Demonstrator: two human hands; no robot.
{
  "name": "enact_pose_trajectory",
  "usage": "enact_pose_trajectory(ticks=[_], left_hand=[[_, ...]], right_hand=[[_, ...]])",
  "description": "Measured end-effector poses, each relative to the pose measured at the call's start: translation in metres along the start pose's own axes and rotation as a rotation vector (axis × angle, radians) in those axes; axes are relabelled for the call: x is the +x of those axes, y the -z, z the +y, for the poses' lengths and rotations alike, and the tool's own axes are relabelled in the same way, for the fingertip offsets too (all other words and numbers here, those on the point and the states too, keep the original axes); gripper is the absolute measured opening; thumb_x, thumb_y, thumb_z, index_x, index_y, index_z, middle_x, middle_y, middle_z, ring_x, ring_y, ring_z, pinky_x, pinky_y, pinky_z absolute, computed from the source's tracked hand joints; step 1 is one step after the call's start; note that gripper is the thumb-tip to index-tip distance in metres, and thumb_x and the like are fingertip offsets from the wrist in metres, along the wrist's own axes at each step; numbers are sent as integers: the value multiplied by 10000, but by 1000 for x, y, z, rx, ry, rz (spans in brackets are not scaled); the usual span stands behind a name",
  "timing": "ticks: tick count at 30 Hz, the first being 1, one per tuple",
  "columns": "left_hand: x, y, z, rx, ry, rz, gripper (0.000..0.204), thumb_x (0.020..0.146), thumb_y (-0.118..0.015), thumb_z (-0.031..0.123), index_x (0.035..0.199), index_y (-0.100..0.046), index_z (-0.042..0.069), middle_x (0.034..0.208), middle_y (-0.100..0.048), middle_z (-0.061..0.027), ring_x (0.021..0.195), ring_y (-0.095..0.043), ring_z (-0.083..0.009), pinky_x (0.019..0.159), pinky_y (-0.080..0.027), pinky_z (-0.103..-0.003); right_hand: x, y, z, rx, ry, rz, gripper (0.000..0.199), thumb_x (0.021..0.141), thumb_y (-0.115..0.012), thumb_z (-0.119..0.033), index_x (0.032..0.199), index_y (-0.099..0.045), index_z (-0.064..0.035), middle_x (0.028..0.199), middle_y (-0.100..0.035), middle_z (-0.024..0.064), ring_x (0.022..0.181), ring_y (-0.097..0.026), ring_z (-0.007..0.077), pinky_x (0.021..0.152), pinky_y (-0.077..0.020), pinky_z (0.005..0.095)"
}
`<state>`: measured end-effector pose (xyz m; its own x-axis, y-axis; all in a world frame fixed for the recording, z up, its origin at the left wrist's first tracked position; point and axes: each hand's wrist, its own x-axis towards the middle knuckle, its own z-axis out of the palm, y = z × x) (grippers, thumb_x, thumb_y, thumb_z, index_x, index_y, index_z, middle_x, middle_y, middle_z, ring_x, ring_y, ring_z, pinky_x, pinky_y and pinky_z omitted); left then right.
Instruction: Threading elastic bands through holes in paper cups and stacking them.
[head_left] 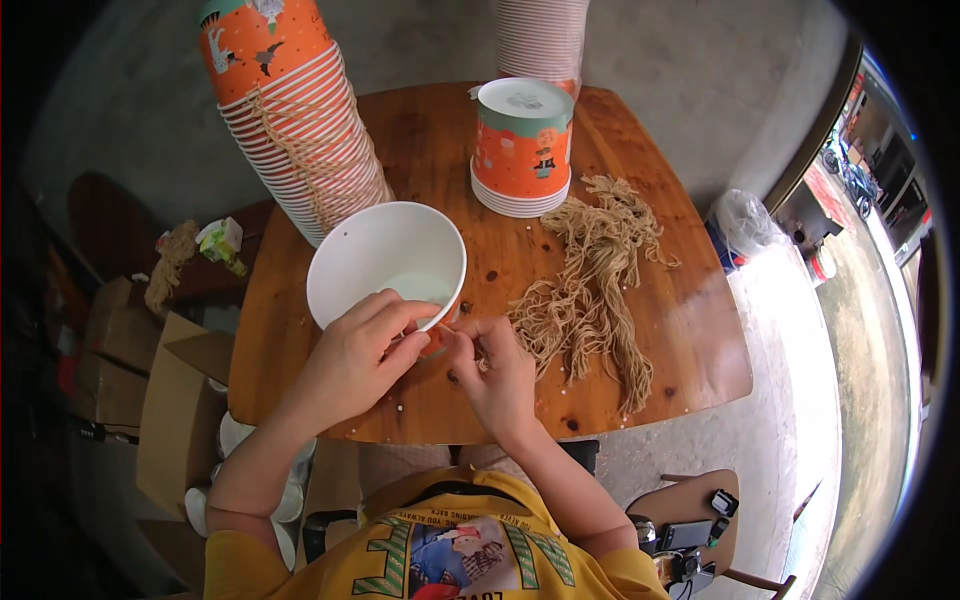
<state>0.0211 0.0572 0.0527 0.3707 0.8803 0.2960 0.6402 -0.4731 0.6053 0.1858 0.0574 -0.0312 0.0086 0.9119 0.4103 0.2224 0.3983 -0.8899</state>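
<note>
A white-lined paper bucket (385,250) with an orange outside tilts toward me at the table's near edge. My left hand (365,345) is closed on its near right rim, fingers inside and thumb outside. One small hole shows below the rim on the far left side. Against the outside of the same rim, my right hand (493,375) pinches a thin tan string, most of it hidden by the fingers. Right of that hand lies a loose heap of tan strings (590,290).
A tall leaning stack of orange buckets (300,140) with string handles stands behind left. Upside-down buckets (522,150) stand at the far right, before another pale stack (542,40). An open carton (175,410) sits at lower left, a chair (690,510) at lower right.
</note>
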Motion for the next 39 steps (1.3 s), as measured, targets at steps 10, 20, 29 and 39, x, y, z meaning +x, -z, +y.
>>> enact_pose_trajectory(ticks=[10, 20, 29, 39], left_hand=[[1, 2, 2, -19, 32, -29, 251, 893, -601, 66, 1142, -619, 42, 960, -608, -112, 841, -629, -270, 732, -519, -353], [1, 1, 1, -21, 45, -29, 246, 889, -605, 56, 1134, -617, 38, 952, -608, -108, 824, -634, -268, 720, -520, -353], [7, 9, -2, -73, 84, -102, 218, 941, -557, 92, 1145, -608, 37, 993, -625, -118, 881, -633, -256, 785, -502, -331], [37, 22, -22, -261, 321, -437, 148, 956, -524, 124, 1003, -595, 3, 915, -651, -81, 810, -592, -144, 742, -479, -302]], right_hand=[[-1, -5, 6, 106, 26, 16, 100, 941, -580, -49, 987, -504, -3, 861, -700, 72, 693, -643, 73, 589, -524, 224], [1, -6, 4, 39, 56, 26, 160, 896, -651, -95, 955, -517, -30, 862, -656, 102, 699, -691, 232, 589, -568, 323], [5, -6, 3, -25, 141, 34, 158, 887, -657, -91, 972, -532, -44, 845, -663, 90, 660, -672, 245, 567, -551, 329], [10, -3, -5, -16, 2, -71, 115, 917, -637, -73, 959, -546, -16, 802, -643, 59, 635, -609, 95, 578, -505, 245]])
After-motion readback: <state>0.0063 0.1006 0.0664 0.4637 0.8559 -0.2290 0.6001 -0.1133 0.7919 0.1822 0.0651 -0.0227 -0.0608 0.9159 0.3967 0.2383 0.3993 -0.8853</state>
